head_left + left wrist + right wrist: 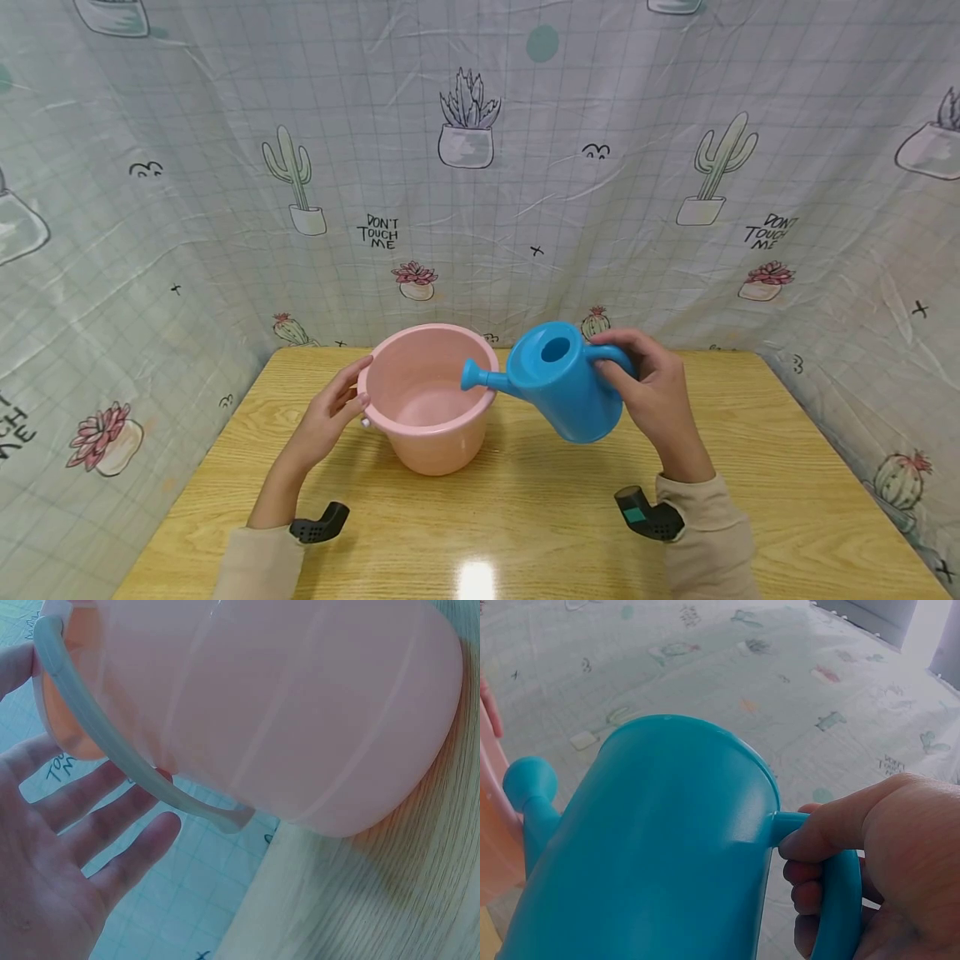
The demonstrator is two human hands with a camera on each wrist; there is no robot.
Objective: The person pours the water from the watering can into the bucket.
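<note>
A pink bucket (438,454) stands on the wooden table, its grey-white bail handle (112,750) hanging down on the left side. My left hand (327,417) touches the bucket's left rim with thumb and fingertips; in the left wrist view its fingers are spread and fairly straight. My right hand (654,385) grips the handle of a blue watering can (573,404), fingers curled round it. The can is held tilted leftward, right of the bucket. Its spout (480,377) reaches over the bucket's right rim. No water is visible coming from it.
A wooden table (750,467) spreads under everything. Behind and at both sides hangs a pale grid-patterned cloth (540,192) printed with potted cacti. Black wrist devices (322,523) sit by both sleeves.
</note>
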